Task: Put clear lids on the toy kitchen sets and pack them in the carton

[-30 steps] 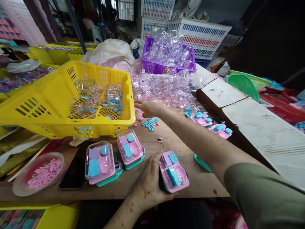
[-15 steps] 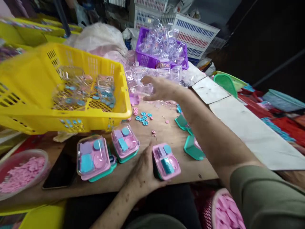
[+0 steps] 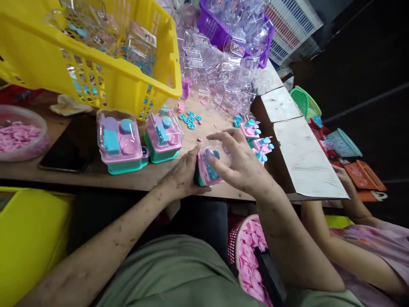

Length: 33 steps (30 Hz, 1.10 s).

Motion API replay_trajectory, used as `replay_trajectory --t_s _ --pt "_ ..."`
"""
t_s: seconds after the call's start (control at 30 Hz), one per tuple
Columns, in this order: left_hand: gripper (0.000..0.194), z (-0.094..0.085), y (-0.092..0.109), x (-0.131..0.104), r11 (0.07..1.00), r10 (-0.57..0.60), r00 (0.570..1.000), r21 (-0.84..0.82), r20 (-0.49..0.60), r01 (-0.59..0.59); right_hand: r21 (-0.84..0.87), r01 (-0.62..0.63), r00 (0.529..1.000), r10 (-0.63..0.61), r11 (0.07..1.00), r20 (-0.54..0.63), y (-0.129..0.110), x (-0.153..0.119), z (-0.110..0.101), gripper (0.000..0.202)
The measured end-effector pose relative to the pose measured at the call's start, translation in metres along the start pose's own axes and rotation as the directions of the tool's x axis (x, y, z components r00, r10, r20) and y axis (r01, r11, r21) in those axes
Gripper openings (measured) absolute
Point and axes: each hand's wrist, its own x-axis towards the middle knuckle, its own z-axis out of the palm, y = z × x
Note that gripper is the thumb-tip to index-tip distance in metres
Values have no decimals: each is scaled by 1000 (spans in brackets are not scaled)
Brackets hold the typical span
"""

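Observation:
My left hand (image 3: 187,175) is wrapped round the left side of a small pink and green box (image 3: 204,168) at the table's front edge. Over that box, my right hand (image 3: 234,160) holds a clear plastic cover (image 3: 223,151) between thumb and fingers, at the box's top. Whether the cover is fully seated cannot be made out. To the left stand two similar boxes with clear covers, one larger (image 3: 119,143) and one nearer (image 3: 163,136). Small blue wheel-like pieces (image 3: 191,119) lie behind my hands.
A yellow basket (image 3: 128,72) stands at the back left, beside a heap of clear covers (image 3: 220,72) and a purple basket (image 3: 212,27). A phone (image 3: 67,145) lies left. At right are a white-topped box (image 3: 303,149) and another person's arm (image 3: 322,226).
My right hand has come back from the clear covers to the box, now with a cover. The view has tilted down and turned, bringing another person into sight at the right.

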Motion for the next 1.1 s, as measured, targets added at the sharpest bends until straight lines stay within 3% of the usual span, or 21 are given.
replay_trajectory --t_s 0.17,0.37,0.5,0.6,0.83,1.1 --pt "138 5 -3 0 1000 8 999 -11 -32 -9 112 -4 1000 5 994 -4 -6 0 12 38" --pt "152 6 -5 -2 998 28 999 -50 -26 -29 -30 22 985 -27 999 -169 -11 -1 17 33" --pt "151 6 -5 -2 998 27 999 -59 -21 -28 -120 55 985 -74 991 -155 -9 -2 20 31" --pt "146 6 -4 -1 997 32 999 -67 -22 -33 -171 81 988 -102 982 -118 -13 -4 20 42" --pt "132 9 -2 0 998 25 999 -52 -36 -27 -196 59 997 -67 979 -38 -19 -5 13 46" --pt "123 9 2 -1 996 7 1000 -89 -24 -9 -213 62 993 -80 975 -81 -23 -3 13 41"
